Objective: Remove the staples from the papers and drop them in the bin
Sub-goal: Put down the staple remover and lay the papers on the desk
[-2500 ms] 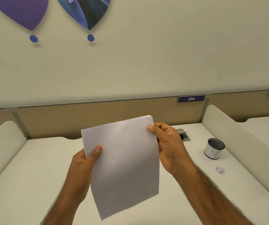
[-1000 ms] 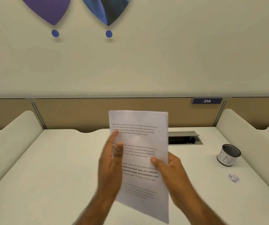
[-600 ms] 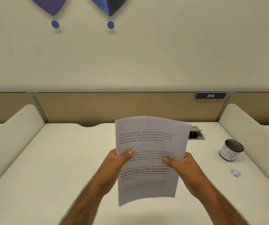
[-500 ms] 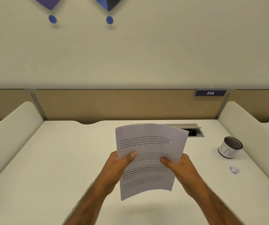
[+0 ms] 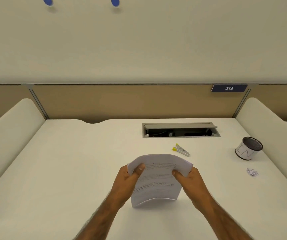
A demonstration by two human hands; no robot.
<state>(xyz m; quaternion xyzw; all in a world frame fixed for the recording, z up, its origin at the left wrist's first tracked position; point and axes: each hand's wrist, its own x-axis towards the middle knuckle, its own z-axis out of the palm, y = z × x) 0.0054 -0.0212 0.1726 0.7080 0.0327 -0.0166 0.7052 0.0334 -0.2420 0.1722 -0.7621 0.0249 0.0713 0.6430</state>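
Ok: left grip (image 5: 127,181) and right grip (image 5: 189,181) both pinching the papers (image 5: 158,181), thumbs on the printed face, one at each upper side, sheets bowed between them. Papers sit over the worktop (image 5: 70,170) middle, toward the near edge; can't tell if the bottom edge touches. Staple remover (image 5: 181,150) lies just beyond, short of the cable hatch (image 5: 181,130) at the back edge. Bin (image 5: 248,148) stands by the right edge, small staple pile (image 5: 252,172) near it, on its near side.

Your papers (image 5: 158,181): white printed sheets, bowed, top corners pinched by your left hand (image 5: 125,182) and right hand (image 5: 191,181). Your bin (image 5: 247,151): 1 upright mesh cup, well right.
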